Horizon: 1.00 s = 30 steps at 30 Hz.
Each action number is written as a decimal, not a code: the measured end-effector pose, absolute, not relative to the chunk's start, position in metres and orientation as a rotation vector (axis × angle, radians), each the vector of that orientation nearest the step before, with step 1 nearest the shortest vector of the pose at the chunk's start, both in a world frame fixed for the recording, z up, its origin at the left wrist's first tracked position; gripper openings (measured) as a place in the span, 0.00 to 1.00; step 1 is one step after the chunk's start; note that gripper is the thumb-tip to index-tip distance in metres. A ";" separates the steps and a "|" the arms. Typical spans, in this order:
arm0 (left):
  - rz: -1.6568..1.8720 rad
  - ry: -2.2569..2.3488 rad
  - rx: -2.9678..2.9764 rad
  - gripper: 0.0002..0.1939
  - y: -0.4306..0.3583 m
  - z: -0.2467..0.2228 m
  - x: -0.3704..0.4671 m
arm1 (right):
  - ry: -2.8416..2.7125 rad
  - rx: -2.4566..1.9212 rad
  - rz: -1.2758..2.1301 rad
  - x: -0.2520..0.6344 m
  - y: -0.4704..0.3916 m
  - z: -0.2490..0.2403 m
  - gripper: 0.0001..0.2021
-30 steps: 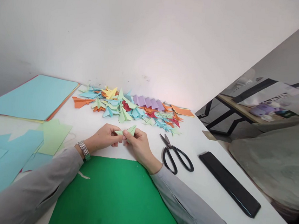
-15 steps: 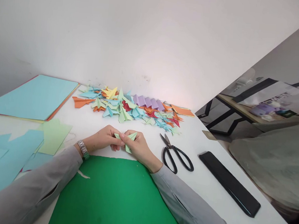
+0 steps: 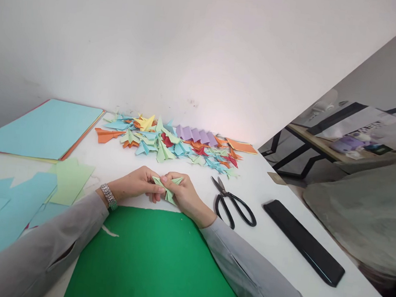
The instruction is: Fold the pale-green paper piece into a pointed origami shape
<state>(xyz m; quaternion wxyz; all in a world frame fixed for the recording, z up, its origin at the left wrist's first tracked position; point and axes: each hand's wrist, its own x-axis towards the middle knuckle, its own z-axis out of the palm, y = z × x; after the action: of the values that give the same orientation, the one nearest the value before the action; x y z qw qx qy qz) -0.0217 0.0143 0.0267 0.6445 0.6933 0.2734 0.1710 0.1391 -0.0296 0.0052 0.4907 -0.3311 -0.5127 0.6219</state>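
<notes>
A small folded piece of light green paper (image 3: 169, 195) with pointed wings is held between both hands, above the far edge of a green mat (image 3: 159, 257). My left hand (image 3: 144, 183), a watch on its wrist, pinches the paper's left side. On the other side, my right hand (image 3: 181, 191) is closed on the paper, its thumb pressing near the middle fold. Fingers cover part of the paper, so its full shape is hidden. Black-handled scissors (image 3: 230, 200) lie to the right of my right hand, blades partly spread.
Several folded paper planes (image 3: 164, 151) in mixed colours lie heaped by the wall, with a purple pleated paper (image 3: 196, 135). Stacked blue sheets (image 3: 46, 127) and cut green pieces (image 3: 70, 180) are at left. A long black case (image 3: 304, 243) lies near the right table edge.
Both thumbs have shifted slightly on the green paper, and a bit more of its middle shows. Nothing else on the table has moved.
</notes>
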 end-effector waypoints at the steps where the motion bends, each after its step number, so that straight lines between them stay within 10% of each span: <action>1: 0.383 0.619 1.584 0.17 0.015 0.027 -0.022 | -1.245 -0.798 1.503 0.139 -0.030 0.006 0.19; 30: 0.487 0.728 1.602 0.19 0.011 0.027 -0.019 | -1.581 -0.908 1.327 0.141 -0.031 0.006 0.14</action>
<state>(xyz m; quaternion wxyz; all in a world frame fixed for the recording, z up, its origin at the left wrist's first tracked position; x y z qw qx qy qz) -0.0186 0.0115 0.0267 0.6116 0.6942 0.3154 0.2112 0.1410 -0.0308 0.0059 0.4289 -0.3637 -0.6333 0.5316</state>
